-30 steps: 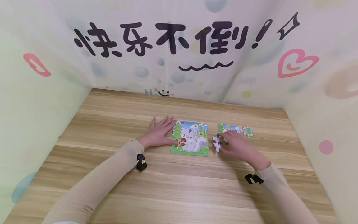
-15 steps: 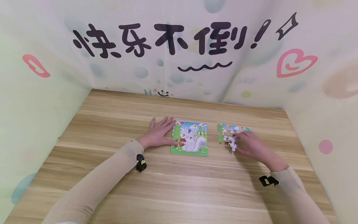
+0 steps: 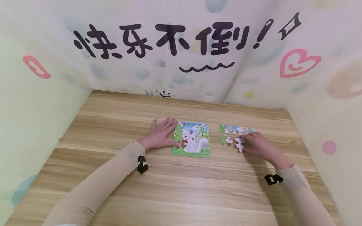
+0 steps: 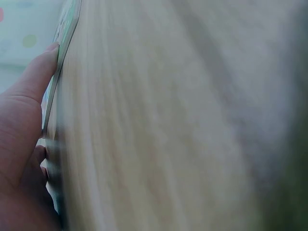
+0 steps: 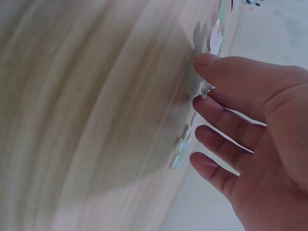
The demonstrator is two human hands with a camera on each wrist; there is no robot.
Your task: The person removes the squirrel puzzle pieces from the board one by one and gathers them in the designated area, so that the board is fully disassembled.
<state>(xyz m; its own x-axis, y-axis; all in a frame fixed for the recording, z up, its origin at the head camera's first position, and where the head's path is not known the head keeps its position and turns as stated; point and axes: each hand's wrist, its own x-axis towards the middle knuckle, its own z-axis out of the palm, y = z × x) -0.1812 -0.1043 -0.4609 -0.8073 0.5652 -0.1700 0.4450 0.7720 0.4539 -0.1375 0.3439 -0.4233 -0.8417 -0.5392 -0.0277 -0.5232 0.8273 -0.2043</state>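
Note:
A square picture card (image 3: 195, 145) with a grey squirrel and an acorn lies flat in the head view. My left hand (image 3: 159, 137) rests at its left side with fingers spread, the thumb (image 4: 39, 72) on the card's edge. To the right, my right hand (image 3: 260, 147) pinches a grey-and-white puzzle piece (image 3: 240, 144) between thumb and fingers, low over the table. Beside that piece, on its left, lie a green piece (image 3: 222, 140) and a squirrel-face piece (image 3: 229, 141). In the right wrist view the thumb (image 5: 226, 70) hides most of the pinched piece.
Behind the right hand, a row of puzzle pieces (image 3: 237, 130) lies on the wooden table (image 3: 181, 188); the fingers partly cover its right end. A printed cloth backdrop (image 3: 169, 72) stands along the table's back and sides.
My right hand has moved right with the puzzle piece, away from the card, uncovering the pieces on its left. The left hand stays on the card's edge.

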